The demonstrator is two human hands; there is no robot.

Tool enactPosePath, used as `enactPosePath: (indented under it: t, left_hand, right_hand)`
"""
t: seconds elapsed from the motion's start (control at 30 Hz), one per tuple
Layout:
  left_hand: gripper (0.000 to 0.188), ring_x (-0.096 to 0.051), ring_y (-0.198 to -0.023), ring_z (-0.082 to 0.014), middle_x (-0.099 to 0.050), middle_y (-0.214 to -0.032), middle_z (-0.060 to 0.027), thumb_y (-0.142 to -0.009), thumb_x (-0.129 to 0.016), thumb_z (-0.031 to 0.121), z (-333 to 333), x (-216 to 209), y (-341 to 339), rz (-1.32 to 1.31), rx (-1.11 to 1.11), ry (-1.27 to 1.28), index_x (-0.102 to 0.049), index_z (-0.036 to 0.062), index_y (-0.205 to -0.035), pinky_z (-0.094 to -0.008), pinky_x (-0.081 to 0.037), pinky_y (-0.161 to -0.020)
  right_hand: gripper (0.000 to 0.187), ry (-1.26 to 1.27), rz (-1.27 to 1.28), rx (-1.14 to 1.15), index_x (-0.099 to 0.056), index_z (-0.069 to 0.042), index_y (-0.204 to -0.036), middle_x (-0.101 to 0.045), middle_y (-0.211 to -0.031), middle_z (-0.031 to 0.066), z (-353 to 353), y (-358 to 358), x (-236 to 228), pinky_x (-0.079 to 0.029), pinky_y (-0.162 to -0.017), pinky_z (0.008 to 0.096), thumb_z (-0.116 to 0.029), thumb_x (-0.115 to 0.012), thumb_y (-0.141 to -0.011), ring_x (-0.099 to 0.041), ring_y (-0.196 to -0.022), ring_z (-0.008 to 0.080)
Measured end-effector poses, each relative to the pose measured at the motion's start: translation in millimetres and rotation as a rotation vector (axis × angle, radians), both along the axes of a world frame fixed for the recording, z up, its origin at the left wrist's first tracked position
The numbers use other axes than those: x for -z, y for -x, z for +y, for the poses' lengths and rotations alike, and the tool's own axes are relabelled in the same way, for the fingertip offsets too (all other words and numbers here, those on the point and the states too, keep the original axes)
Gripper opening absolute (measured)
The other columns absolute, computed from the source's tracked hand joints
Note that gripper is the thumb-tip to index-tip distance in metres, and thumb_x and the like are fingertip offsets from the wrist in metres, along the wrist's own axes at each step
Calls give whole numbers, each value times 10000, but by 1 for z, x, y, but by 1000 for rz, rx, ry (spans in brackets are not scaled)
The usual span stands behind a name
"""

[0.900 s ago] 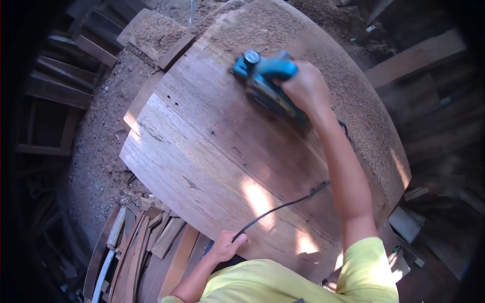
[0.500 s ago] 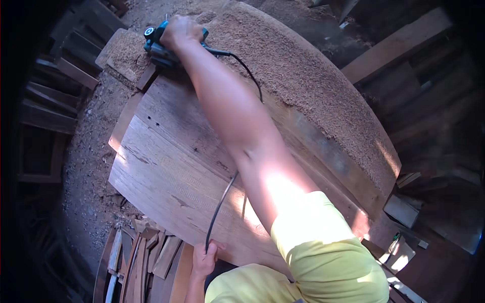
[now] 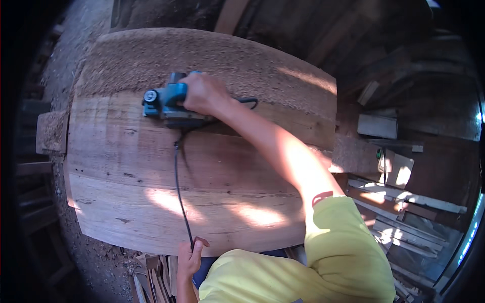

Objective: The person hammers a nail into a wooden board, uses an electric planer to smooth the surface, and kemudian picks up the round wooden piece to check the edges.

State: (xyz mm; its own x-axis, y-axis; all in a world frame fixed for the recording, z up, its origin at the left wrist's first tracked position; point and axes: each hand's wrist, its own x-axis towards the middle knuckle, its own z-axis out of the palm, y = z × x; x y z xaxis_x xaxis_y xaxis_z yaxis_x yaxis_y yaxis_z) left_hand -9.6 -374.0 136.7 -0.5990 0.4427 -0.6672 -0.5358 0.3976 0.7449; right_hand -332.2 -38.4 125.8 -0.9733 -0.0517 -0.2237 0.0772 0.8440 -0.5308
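My right hand [image 3: 206, 94] is wrapped round the handle of a teal and black electric hand planer [image 3: 174, 101]. The planer rests on a wide wooden panel [image 3: 116, 151], near the border of a thick layer of shavings [image 3: 202, 55] on the far side. Its black cord [image 3: 179, 187] loops behind the tool, then runs down across the boards. At the near edge of the panel, my left hand [image 3: 191, 256] is closed on that cord, thumb up. The planer's sole is hidden against the wood.
Offcuts and sticks [image 3: 154, 275] lie on the ground at the near left. A small block [image 3: 51, 132] covered with shavings juts out at the panel's left end. Planks and strips [image 3: 409, 237] are piled on the right, with a pale box-like block [image 3: 378, 126] farther back. Sunlight patches cross the panel.
My right hand has drawn the planer back from the far left end toward the panel's middle, and my arm is more bent. The view has turned. My left hand still holds the cord.
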Motion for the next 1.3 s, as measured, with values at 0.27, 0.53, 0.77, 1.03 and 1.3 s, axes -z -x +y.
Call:
enactPosePath:
  t: [0.27,0.53,0.77,1.03,1.3]
  left_hand:
    - [376,-671,-657,-402,-662,-728,-199,-1115,-616,405,149,-14,-33,113,567,-83,-746,70,-1006,-452,-536,-651]
    - [439,-653,-647,-426,-605,-664,-208,-1131,-566,495,258,21,-96,175,786,-257,-707,84,-1064,-519,-523,-665]
    - [387,-705,-752,-416,-682,-781,-204,-1131,-571,452,230,25,-81,103,706,-195,-722,97,-1147,-508,-560,-732]
    - [313,-740,-816,-356,-763,-967,-172,-1115,-619,317,120,19,-30,208,180,-176,-781,73,-1227,-415,-573,-743]
    - [349,-473,-616,-128,-523,-674,-42,-1140,-594,315,-13,16,14,202,-312,-158,-802,86,-1302,-322,-428,-617]
  right_hand:
    - [429,77,-141,308,-815,-212,-1313,-840,-1109,122,334,-245,-10,-581,-927,372,-297,-888,-899,-794,-1021,203]
    - [510,140,-146,470,-757,-29,-1382,-819,-1264,58,502,-370,-18,-524,-1017,287,-10,-859,-882,-663,-1116,67]
    - [527,154,-66,283,-783,-136,-1376,-844,-1060,82,443,-274,3,-538,-912,306,-63,-887,-865,-648,-937,46]
    - [375,59,-73,152,-847,-198,-1210,-833,-1014,128,251,-116,8,-576,-864,408,-251,-903,-843,-790,-919,249]
    - [317,14,-6,-36,-845,-107,-1062,-800,-1039,228,-20,69,13,-592,-891,510,-311,-884,-823,-767,-1016,432]
